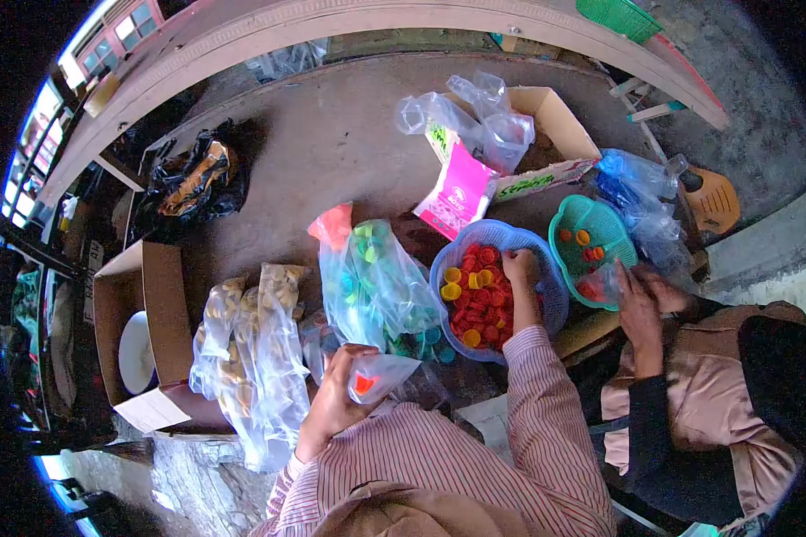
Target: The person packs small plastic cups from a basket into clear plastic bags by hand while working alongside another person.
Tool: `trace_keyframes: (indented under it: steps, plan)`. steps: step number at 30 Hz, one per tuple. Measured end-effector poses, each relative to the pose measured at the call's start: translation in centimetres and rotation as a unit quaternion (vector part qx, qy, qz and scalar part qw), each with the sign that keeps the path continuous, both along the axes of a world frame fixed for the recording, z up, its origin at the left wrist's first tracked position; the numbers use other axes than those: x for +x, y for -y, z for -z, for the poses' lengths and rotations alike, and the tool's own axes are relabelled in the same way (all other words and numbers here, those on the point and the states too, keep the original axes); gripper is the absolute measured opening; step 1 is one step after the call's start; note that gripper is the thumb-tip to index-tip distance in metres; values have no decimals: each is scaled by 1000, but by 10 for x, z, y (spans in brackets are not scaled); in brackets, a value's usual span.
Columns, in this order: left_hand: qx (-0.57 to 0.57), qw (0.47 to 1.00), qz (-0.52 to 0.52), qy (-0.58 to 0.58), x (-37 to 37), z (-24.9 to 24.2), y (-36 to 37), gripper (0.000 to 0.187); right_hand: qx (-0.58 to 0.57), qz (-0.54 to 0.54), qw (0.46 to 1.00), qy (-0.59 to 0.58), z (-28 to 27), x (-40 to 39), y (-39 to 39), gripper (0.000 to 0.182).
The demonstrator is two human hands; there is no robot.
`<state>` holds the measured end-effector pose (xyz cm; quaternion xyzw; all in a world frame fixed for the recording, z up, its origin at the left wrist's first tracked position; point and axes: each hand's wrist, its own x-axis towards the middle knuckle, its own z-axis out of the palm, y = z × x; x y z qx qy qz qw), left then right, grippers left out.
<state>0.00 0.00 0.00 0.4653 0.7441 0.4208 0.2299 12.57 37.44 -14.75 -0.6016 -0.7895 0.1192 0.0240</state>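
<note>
My left hand is closed round the edge of a small clear plastic bag in front of my chest. Inside that bag lies an orange-red cap. In the blue basket, the fingers of my right hand are bent down together over red and yellow plastic caps; what they pinch is hidden. Just left of the basket stands a big clear bag of green and blue caps. Clear bags of tan pieces lie further left.
A co-worker's hands hold a clear bag at a green basket with a few caps. Behind are an open carton with plastic bags and a pink packet. On the left are another carton and a black bag.
</note>
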Motion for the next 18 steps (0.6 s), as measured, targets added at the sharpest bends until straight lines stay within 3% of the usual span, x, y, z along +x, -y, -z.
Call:
trace_keyframes:
  steps: [3, 4, 5, 6, 7, 9, 11, 13, 14, 15, 17, 18]
  plan:
    - [17, 999, 2, -34, -3, 4, -6, 57, 81, 35, 991, -100, 8, 3, -10, 29]
    - [21, 999, -1, -31, -4, 4, -6, 58, -69, 59, 951, -296, -7, 6, -1, 30]
    - [23, 999, -3, -27, -3, 4, -5, 58, -216, 80, 851, -472, -22, 11, 10, 30]
    - [21, 999, -4, -25, -2, 5, -3, 58, -311, 92, 754, -571, -51, 13, 33, 26]
    - [17, 1000, 10, -10, -3, 6, -3, 59, -312, 93, 755, -570, -60, 16, 46, 26]
    - [14, 1000, 24, 6, -2, 5, -3, 61, -465, 30, 546, -697, -72, 22, 67, 24]
    - [13, 1000, 26, -5, 0, 3, -3, 61, -402, -10, 594, -696, -108, 15, 112, 33]
    - [12, 999, 29, -7, 1, 2, -2, 61, -280, -91, 730, -616, -119, 18, 153, 29]
    - [11, 999, 31, -7, 1, 3, -2, 61, -209, -237, 768, -556, -146, 13, 173, 26]
    - [11, 999, 34, -6, 2, 4, -1, 61, -133, -375, 783, -479, -172, 6, 193, 24]
    - [19, 999, 19, -24, 3, 5, 0, 59, -72, -487, 764, -418, -186, -9, 221, 18]
    - [20, 999, 21, -24, 4, 5, 1, 59, -50, -501, 782, -367, -184, -16, 233, 19]
